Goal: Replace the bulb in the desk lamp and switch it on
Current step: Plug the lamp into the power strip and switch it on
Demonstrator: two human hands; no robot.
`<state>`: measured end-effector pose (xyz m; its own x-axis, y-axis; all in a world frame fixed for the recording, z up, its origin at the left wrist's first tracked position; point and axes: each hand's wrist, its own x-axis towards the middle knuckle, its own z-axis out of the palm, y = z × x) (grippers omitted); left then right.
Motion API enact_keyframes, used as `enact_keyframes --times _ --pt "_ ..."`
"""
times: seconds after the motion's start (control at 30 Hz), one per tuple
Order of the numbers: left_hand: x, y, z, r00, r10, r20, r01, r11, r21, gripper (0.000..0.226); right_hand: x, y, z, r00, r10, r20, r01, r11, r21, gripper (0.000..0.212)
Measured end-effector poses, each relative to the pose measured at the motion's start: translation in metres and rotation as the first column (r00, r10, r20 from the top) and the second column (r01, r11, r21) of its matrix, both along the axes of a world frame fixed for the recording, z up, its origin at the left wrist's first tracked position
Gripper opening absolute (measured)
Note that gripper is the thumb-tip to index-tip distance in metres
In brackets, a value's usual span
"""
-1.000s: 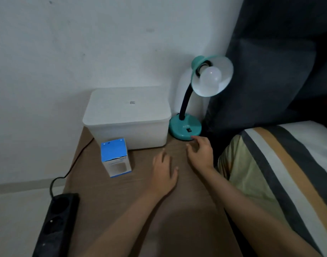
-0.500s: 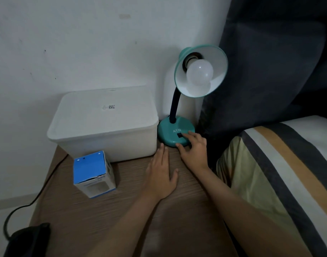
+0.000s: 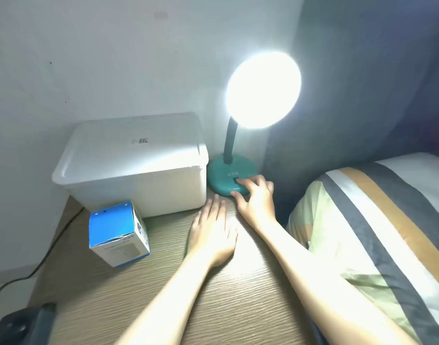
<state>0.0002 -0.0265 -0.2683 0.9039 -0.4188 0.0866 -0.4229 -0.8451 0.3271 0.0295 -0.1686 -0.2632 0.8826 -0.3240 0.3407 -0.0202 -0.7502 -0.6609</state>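
A teal desk lamp stands at the back right of the wooden table, its round base point(image 3: 222, 174) against the wall corner. Its shade point(image 3: 263, 89) glows bright white, so the bulb inside is lost in the glare. My right hand point(image 3: 257, 197) rests on the front of the base, fingertips on the dark switch point(image 3: 236, 181), thumb at the base's edge. My left hand point(image 3: 212, 232) lies flat, palm down, on the table point(image 3: 213, 295) just left of it, holding nothing. A blue and white bulb box point(image 3: 117, 234) stands on the table to the left.
A white lidded plastic bin point(image 3: 136, 163) sits against the wall beside the lamp. A black cable point(image 3: 52, 247) runs down the table's left side to a black power strip point(image 3: 22, 324) on the floor. A striped pillow or bedding point(image 3: 377, 232) lies to the right.
The lamp has come on, now glaring white. My right hand moved forward from the table onto the lamp base and its switch. The view shifted closer and rightward.
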Motion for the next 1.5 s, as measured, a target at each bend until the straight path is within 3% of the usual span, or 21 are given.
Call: enact_keyframes --times 0.4,1.5 --pt "-0.0011 -0.0004 0.0008 1.000 -0.002 0.003 0.002 1.000 0.007 0.068 -0.0017 0.0016 0.0003 0.999 0.032 -0.010 -0.032 0.999 -0.010 0.043" --pt "-0.0001 0.0005 -0.0005 1.000 0.002 0.001 -0.002 1.000 -0.003 0.071 -0.0002 -0.0004 -0.0035 0.999 0.033 -0.014 -0.034 0.999 -0.021 0.038"
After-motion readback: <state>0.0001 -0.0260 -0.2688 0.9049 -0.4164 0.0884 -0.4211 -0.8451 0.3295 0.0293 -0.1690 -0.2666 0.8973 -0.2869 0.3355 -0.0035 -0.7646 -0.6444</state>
